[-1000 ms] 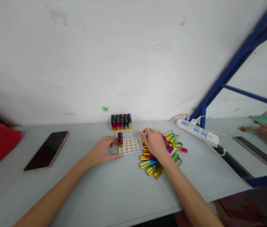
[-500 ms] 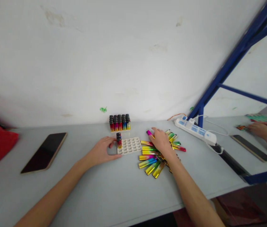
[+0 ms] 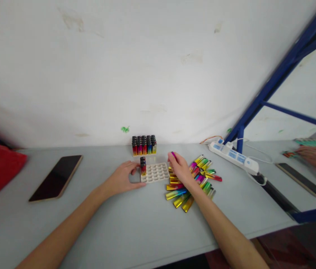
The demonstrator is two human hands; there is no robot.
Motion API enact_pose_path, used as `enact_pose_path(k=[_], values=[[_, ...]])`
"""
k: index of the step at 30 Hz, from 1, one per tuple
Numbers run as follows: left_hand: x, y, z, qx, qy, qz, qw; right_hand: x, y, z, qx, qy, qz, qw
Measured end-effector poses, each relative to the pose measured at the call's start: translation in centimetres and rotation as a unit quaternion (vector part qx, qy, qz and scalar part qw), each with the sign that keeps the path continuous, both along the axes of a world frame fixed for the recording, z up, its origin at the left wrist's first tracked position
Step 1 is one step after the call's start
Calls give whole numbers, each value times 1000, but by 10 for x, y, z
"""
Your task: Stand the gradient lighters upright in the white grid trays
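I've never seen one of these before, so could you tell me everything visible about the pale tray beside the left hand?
The off-white tray, perhaps plastic, is rectangular, with rows of rounded holes. It lies flat on the grey table. A short column of black-topped lighters stands upright at its left end; other holes are exposed. The left hand spans that end, thumb at the near corner; how firmly it touches is unclear.

Scuffed white wall (image 3: 158, 74) — green marks (image 3: 125, 129) low down, pale grey table (image 3: 113, 231), blue metal frame (image 3: 277, 77) — slanting
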State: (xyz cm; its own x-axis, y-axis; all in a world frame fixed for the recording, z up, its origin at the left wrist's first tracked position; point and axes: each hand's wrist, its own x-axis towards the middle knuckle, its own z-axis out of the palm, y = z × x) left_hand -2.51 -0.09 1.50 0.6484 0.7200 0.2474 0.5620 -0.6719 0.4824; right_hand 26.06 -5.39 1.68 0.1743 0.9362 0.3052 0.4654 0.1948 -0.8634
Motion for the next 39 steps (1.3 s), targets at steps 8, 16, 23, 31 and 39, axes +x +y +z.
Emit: enact_pose_path(k=[8, 16, 23, 31, 39], values=[[0, 1, -1, -3, 5, 6, 1000, -23, -11, 9, -45, -18, -12, 999], [0, 1, -1, -7, 6, 6, 1000, -28, -13, 9, -16, -52, -27, 998], [1, -4, 3, -12, 1, 3, 1000, -29, -18, 17, -6, -75, -4, 997], [0, -2, 1, -14, 2, 6, 1000, -26, -16, 13, -16, -97, -28, 995], [1, -3, -1, -12, -4, 6, 1000, -22, -16, 5, 71, -150, 72, 983]])
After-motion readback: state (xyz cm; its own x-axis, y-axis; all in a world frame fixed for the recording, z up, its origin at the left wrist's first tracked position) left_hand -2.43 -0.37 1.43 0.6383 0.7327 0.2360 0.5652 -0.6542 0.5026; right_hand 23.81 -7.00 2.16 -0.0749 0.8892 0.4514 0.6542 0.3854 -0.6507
